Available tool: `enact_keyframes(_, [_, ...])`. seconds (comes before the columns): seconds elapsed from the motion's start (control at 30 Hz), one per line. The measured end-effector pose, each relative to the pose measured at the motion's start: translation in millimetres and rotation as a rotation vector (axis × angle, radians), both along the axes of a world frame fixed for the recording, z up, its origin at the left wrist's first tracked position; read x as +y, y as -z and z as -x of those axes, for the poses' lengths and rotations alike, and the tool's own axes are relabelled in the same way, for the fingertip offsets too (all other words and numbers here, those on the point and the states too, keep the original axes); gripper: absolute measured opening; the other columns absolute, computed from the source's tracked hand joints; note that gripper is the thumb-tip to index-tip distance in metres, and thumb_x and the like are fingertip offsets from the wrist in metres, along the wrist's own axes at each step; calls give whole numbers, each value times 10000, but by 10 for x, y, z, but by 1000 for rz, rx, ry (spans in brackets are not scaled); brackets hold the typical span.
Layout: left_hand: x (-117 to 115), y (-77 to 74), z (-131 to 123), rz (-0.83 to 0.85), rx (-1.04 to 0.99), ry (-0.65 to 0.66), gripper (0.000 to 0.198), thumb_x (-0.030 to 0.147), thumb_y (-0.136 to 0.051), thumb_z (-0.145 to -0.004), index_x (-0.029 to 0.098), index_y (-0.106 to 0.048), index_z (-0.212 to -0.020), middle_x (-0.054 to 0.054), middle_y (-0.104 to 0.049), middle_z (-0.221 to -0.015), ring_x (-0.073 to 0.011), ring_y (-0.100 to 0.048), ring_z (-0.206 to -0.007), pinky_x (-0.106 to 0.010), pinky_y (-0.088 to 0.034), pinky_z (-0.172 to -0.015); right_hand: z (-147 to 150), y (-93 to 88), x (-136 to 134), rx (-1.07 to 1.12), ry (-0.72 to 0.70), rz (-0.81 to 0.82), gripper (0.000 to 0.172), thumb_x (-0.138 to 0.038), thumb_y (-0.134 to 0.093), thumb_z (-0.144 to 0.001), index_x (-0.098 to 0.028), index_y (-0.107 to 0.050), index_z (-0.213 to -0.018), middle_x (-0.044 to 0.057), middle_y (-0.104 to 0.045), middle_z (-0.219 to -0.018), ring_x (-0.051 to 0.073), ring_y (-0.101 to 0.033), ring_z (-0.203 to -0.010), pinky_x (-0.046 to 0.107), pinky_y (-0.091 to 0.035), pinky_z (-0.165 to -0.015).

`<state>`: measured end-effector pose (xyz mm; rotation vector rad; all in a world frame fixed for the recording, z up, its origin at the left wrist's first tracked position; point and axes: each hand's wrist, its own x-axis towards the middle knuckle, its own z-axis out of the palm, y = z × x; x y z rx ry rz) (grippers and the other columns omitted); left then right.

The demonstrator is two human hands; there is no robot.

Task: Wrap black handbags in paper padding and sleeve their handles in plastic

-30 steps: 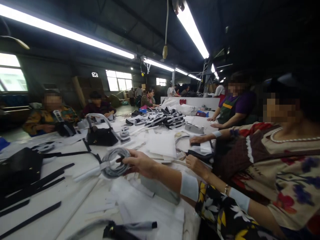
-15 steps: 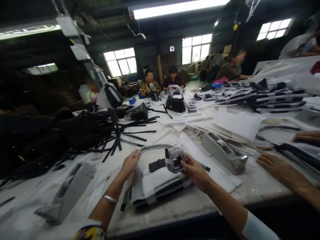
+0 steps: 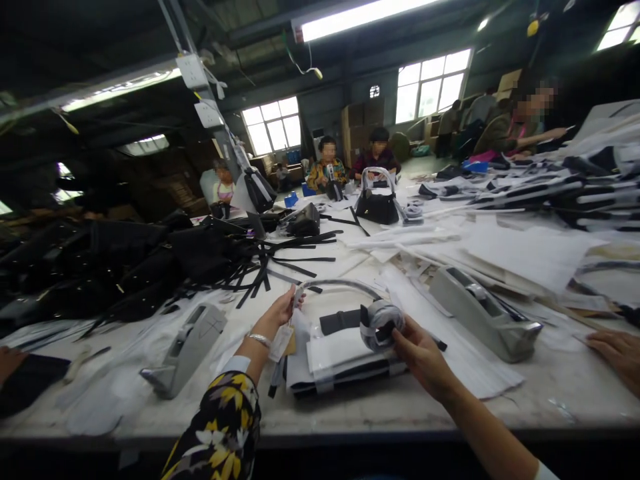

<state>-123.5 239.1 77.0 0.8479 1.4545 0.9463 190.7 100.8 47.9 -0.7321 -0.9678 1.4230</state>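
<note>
A folded black bag with white wrapping sheet (image 3: 345, 355) lies flat on the table in front of me. Its wrapped handle (image 3: 340, 283) arches up behind it, and my left hand (image 3: 285, 310) is closed around the handle's left end. A paper tag (image 3: 281, 343) hangs below that hand. With thumb and fingers my right hand (image 3: 423, 353) grips a coiled strap (image 3: 375, 325) in greyish wrapping, just above the bag's right side. A dark band (image 3: 341, 323) crosses the white sheet left of the coil.
Grey tape dispensers stand on both sides, one left (image 3: 193, 350) and one right (image 3: 483, 313). Black bags (image 3: 125, 257) heap at the left, with black straps (image 3: 300, 259) spread beside them. Another person's hand (image 3: 617, 350) rests at the right edge. A finished-looking handbag (image 3: 377, 205) stands farther back.
My view has swung left, so the scene sits farther right in the picture. The tag under my left hand now shows more clearly. Both hands keep their holds.
</note>
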Motion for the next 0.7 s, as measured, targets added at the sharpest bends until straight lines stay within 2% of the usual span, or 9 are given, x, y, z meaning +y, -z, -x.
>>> enact_keyframes(0.1, [-86,-224,-89,-108,-176,-90,263,373,-577,-957,139,-608,-1071,-27,-638,-920,-115,-608,-685,-261,-537,-587,-46,19,-46,28,2,32,492,-369,-735,-836,-289,-592,-1300,67,-648,-1277,271,-584,-1188,431,-438,-1039])
enact_keyframes(0.2, [-276,-635,-179,-303,-339,-173,294,421,-573,-954,139,-580,-872,80,-435,-607,-27,-360,-420,-141,-322,-381,-60,-45,-79,60,10,59,468,-371,-737,-836,-271,-613,-1276,75,-667,-1247,262,-616,-1132,388,-489,-956])
enact_keyframes(0.27, [-475,-980,-268,-462,-431,-209,330,458,-642,-902,160,-543,-799,116,-287,-552,-9,-244,-388,-117,-224,-349,-21,-152,-77,103,1,78,459,-378,-747,-827,-265,-629,-1256,72,-672,-1241,251,-625,-1110,360,-503,-918])
enact_keyframes(0.33, [-734,-1298,-396,-608,-482,-222,375,474,-715,-836,178,-502,-747,116,-273,-562,-6,-230,-403,-113,-222,-363,64,-295,-67,164,-22,93,460,-375,-754,-823,-276,-632,-1255,59,-669,-1251,233,-624,-1107,341,-499,-919])
enact_keyframes(0.4, [-1030,-1497,-556,-816,-478,-210,435,443,-742,-816,187,-424,-667,105,-279,-561,-17,-232,-425,-128,-232,-382,187,-444,-68,231,-66,100,451,-366,-742,-837,-293,-626,-1267,45,-657,-1278,213,-624,-1106,337,-488,-941])
enact_keyframes(0.43, [-1180,-1531,-639,-890,-429,-193,457,455,-726,-826,193,-400,-643,99,-281,-553,-28,-226,-430,-143,-230,-385,257,-508,-76,264,-98,105,437,-360,-731,-849,-296,-625,-1268,43,-650,-1291,205,-625,-1103,339,-483,-952])
enact_keyframes(0.5, [-1459,-1467,-788,-913,-348,-200,436,486,-715,-820,209,-421,-655,95,-267,-527,-52,-208,-427,-170,-196,-374,398,-600,-105,334,-168,134,383,-342,-709,-869,-288,-640,-1241,43,-643,-1301,193,-631,-1089,345,-478,-969])
enact_keyframes(0.63, [-1844,-1092,-916,-637,-184,-79,315,519,-700,-822,231,-572,-817,68,-404,-567,-79,-328,-457,-206,-276,-411,632,-661,-160,463,-297,215,299,-280,-678,-890,-229,-663,-1184,56,-669,-1237,174,-649,-1041,353,-474,-999])
enact_keyframes(0.7, [-1943,-995,-888,-571,-100,-11,340,557,-647,-852,219,-631,-885,28,-531,-639,-95,-435,-514,-226,-365,-478,716,-684,-162,490,-346,231,284,-265,-673,-891,-198,-664,-1168,66,-684,-1191,173,-660,-1009,357,-476,-1003])
